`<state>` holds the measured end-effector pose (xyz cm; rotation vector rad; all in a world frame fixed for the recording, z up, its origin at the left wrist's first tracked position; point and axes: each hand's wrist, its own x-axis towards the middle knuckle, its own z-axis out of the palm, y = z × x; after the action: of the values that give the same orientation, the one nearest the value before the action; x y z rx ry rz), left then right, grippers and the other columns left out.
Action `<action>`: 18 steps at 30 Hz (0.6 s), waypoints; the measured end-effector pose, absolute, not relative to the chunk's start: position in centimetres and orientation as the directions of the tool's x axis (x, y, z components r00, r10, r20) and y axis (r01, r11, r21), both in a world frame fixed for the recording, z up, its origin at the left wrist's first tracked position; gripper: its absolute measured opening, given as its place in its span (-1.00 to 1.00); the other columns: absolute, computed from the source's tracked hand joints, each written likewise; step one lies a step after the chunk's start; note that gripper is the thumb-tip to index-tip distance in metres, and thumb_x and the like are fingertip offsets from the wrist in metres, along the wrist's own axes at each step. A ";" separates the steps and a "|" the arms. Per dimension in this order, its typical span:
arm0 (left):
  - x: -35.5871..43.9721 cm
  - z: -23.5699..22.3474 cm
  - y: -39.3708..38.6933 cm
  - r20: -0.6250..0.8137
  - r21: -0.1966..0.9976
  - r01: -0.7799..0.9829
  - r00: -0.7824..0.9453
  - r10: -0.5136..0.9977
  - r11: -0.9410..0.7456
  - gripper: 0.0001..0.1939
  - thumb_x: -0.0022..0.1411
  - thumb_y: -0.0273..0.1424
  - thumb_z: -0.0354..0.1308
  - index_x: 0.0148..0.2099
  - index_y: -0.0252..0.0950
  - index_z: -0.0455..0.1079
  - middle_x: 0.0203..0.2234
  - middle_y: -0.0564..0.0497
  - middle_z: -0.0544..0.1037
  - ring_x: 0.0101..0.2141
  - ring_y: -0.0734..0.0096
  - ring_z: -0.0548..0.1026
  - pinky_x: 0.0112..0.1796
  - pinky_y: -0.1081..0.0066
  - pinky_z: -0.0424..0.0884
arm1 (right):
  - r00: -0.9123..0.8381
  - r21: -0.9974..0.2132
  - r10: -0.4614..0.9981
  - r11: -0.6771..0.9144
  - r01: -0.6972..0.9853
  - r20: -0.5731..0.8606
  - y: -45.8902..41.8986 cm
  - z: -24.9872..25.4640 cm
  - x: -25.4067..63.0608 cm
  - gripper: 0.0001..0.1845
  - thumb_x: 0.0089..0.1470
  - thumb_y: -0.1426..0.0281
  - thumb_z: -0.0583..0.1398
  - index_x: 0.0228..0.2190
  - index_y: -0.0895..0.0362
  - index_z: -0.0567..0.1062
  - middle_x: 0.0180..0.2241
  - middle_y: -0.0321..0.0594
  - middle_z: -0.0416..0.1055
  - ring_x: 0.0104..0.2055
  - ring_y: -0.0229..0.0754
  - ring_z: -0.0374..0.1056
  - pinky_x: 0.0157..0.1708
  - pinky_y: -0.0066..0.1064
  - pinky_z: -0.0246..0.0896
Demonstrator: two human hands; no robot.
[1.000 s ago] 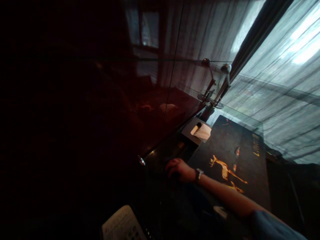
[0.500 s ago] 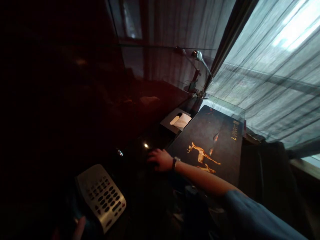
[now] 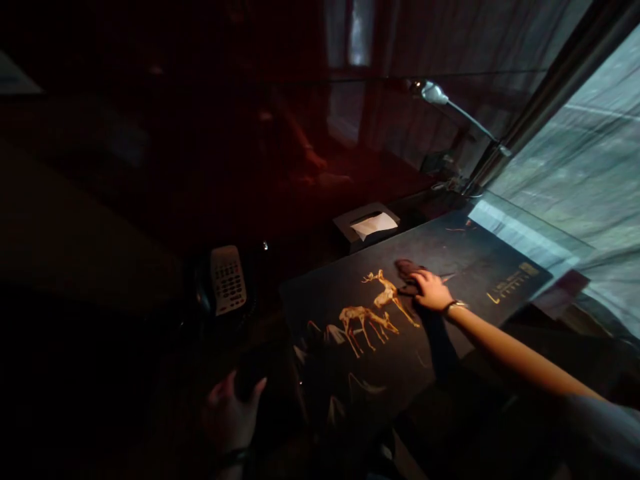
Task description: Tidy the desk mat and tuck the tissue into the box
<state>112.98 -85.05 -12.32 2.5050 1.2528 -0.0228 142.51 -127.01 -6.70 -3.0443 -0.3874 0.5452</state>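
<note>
The right hand (image 3: 431, 291) has moved off the dark desk surface beside the mat (image 3: 450, 267) and now lies on the mat itself, just right of the gold deer (image 3: 383, 293), fingers pressed down on a dark cloth (image 3: 407, 270) that sits on the mat. The left hand (image 3: 227, 413) has risen into fuller view at the lower edge, fingers spread around a dark object too dim to identify. The phone (image 3: 228, 279) now appears farther away, left of the mat; the tissue box (image 3: 367, 225) stands behind it.
</note>
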 end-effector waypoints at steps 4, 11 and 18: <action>112.4 -11.4 -83.3 -0.173 0.194 0.865 0.494 0.852 -0.462 -0.33 0.33 -0.15 0.14 0.24 -0.64 0.33 0.12 -0.54 0.47 0.23 -0.30 0.35 0.26 -0.05 0.24 | 0.940 0.034 0.112 -0.991 0.130 -0.324 -129.2 -6.5 140.8 -0.34 0.27 0.51 0.11 0.33 0.54 0.21 0.29 0.64 0.04 0.26 0.57 0.16 0.02 0.23 0.32; 115.8 -12.1 -80.8 -0.223 0.236 0.893 0.435 0.873 -0.384 -0.27 0.36 -0.04 0.04 0.31 -0.55 0.30 0.16 -0.57 0.38 0.15 -0.46 0.39 0.10 -0.20 0.40 | -0.020 -0.523 0.976 -0.099 0.846 -0.218 -110.1 -9.2 120.0 -0.32 0.17 0.21 0.33 0.29 -0.12 0.34 0.40 -0.21 0.19 0.36 0.14 0.12 0.11 0.09 0.36; 112.1 -9.3 -83.2 -0.186 0.479 0.805 0.483 0.855 -0.351 -0.03 0.04 -0.01 -0.08 0.27 -0.73 0.27 0.13 -0.53 0.45 0.14 -0.24 0.42 0.22 -0.02 0.35 | -0.298 -0.654 0.915 0.052 0.755 -0.271 -114.8 -10.3 121.3 -0.68 -0.02 0.37 0.43 -0.18 -0.08 0.59 0.12 -0.39 0.49 0.26 0.11 0.22 -0.01 0.02 0.33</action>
<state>112.09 -83.20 -9.32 2.2195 1.3690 0.1306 121.26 -114.84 -10.27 -1.7130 -2.1081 1.0798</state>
